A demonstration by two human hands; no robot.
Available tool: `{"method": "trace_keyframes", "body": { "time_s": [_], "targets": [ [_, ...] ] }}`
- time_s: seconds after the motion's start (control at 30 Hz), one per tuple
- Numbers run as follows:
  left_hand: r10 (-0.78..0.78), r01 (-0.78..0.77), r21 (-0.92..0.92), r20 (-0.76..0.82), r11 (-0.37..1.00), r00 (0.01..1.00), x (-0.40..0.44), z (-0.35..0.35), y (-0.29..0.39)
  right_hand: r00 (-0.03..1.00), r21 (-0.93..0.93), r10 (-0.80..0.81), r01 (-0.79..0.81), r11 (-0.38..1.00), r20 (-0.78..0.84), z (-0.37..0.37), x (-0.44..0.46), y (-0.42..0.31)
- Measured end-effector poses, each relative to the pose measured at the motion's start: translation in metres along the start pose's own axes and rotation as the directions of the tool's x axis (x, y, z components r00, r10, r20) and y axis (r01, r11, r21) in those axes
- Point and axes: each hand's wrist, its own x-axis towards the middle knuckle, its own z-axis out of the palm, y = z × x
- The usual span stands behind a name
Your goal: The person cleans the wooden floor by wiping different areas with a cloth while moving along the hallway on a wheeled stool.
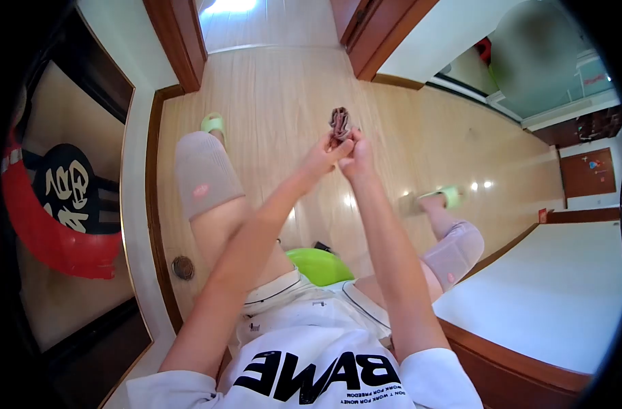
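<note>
A small rolled or folded brownish-pink cloth [339, 123] sticks up from between my two hands, above the wooden floor. My left hand [319, 160] pinches its lower end from the left. My right hand [356, 158] closes on the same end from the right, its fingers touching those of my left hand. Both forearms reach forward between my spread knees. The fingers partly hide the bottom of the cloth.
Under me is a bright green seat [317, 266]. My feet wear light green slippers [213, 123]. A round metal drain [183, 267] lies by the left wall. Behind a gold-edged frame stand a red curved object [65, 249] and a dark stool. A doorway opens ahead.
</note>
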Motion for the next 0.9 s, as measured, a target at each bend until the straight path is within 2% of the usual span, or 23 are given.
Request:
{"method": "trace_keyframes", "body": {
  "time_s": [0.03,0.07,0.1,0.23,0.33,0.37,0.47,0.53,0.6,0.63,0.67,0.7,0.73,0.8,0.83,0.87,0.9],
  "targets": [
    [0.039,-0.041,-0.050,-0.031,0.998,0.999,0.005,0.006,-0.030,0.998,0.026,-0.065,0.065,0.998,-0.007,-0.005,-0.016,0.021],
    [0.081,-0.086,-0.099,-0.058,0.991,0.995,0.009,0.007,-0.051,0.999,0.045,-0.009,0.011,0.999,-0.049,-0.011,-0.025,0.038],
    [0.041,-0.063,-0.133,-0.162,0.989,0.986,-0.006,0.024,-0.045,0.995,0.069,0.053,-0.047,0.997,-0.088,-0.021,-0.033,0.047],
    [0.012,-0.025,-0.029,-0.402,0.999,0.916,0.018,0.011,-0.137,0.961,0.026,0.183,-0.182,0.983,-0.207,-0.059,-0.051,0.061],
    [-0.155,0.090,-0.143,-0.554,0.986,0.818,0.042,-0.004,-0.172,0.913,-0.074,0.318,-0.347,0.935,-0.256,-0.097,-0.045,0.064],
    [-0.154,0.108,-0.111,-0.636,0.988,0.756,0.061,-0.013,-0.199,0.928,-0.138,0.290,-0.327,0.935,-0.232,-0.117,-0.038,0.070],
    [0.050,0.194,0.266,-0.698,0.944,0.714,0.103,-0.054,-0.236,0.831,-0.180,0.377,-0.478,0.860,-0.408,-0.144,-0.034,0.045],
    [-0.083,0.401,0.338,-0.669,0.851,0.739,0.131,-0.094,-0.220,0.855,-0.346,0.349,-0.483,0.804,-0.383,-0.246,-0.004,0.053],
    [-0.108,0.504,0.470,-0.644,0.725,0.757,0.160,-0.137,-0.199,0.873,-0.591,0.101,-0.405,0.697,-0.478,-0.301,0.010,0.020],
    [0.054,0.562,0.673,-0.662,0.480,0.747,0.182,-0.187,-0.207,0.856,-0.679,-0.002,-0.409,0.610,-0.517,-0.341,0.022,0.008],
    [0.121,0.593,0.738,-0.653,0.322,0.747,0.194,-0.206,-0.209,0.833,-0.782,-0.177,-0.388,0.488,-0.523,-0.405,0.037,0.004],
    [0.187,0.622,0.767,-0.641,0.154,0.744,0.207,-0.224,-0.210,0.812,-0.877,-0.345,-0.386,0.287,-0.470,-0.452,0.047,-0.010],
    [0.177,0.657,0.744,-0.667,0.118,0.724,0.214,-0.218,-0.205,0.789,-0.915,-0.485,-0.398,0.064,-0.377,-0.487,0.054,-0.021],
    [0.180,0.723,0.690,-0.716,0.038,0.674,0.230,-0.208,-0.206,0.711,-0.878,-0.641,-0.464,-0.118,-0.289,-0.493,0.063,-0.056],
    [0.194,0.754,0.657,-0.739,-0.004,0.645,0.237,-0.205,-0.215,0.646,-0.875,-0.728,-0.464,-0.136,-0.230,-0.503,0.071,-0.066],
    [0.290,0.693,0.718,-0.651,-0.067,0.702,0.242,-0.199,-0.232,0.574,-0.870,-0.802,-0.467,-0.158,-0.162,-0.512,0.077,-0.073],
    [0.375,0.626,0.769,-0.545,-0.133,0.750,0.246,-0.186,-0.256,0.544,-0.834,-0.822,-0.524,-0.174,-0.170,-0.508,0.084,-0.082]
  ]
}}
